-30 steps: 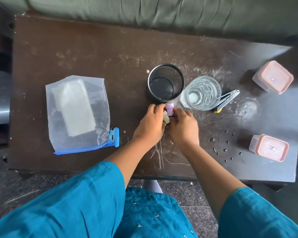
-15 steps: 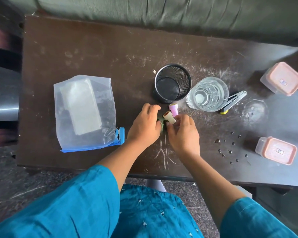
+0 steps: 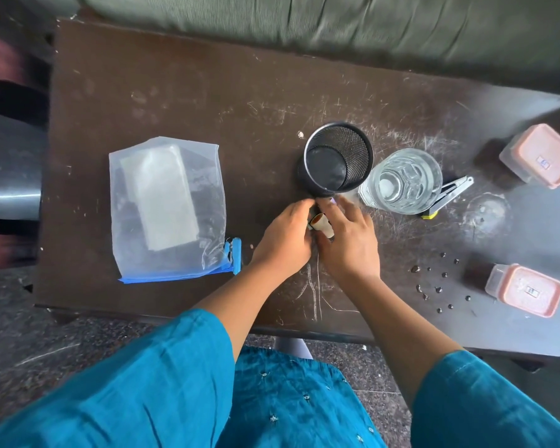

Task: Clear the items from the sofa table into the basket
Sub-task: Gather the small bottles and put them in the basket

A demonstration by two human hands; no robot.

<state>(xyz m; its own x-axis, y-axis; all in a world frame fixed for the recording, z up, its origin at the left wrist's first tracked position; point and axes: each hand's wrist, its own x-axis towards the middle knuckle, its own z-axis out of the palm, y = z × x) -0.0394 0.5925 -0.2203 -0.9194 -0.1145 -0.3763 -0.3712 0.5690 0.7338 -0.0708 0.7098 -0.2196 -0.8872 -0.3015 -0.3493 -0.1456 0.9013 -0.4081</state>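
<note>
Both hands meet mid-bench, just in front of the black mesh basket (image 3: 338, 158): the left hand (image 3: 285, 239) and right hand (image 3: 346, 240) have their fingers pressed around a small tan tube (image 3: 321, 223) between them. A hurried lift could knock the water glass (image 3: 401, 181) beside the basket, or let a piece slip out. Whatever else the hands hold is hidden; a purple bit peeks out near the basket's rim.
</note>
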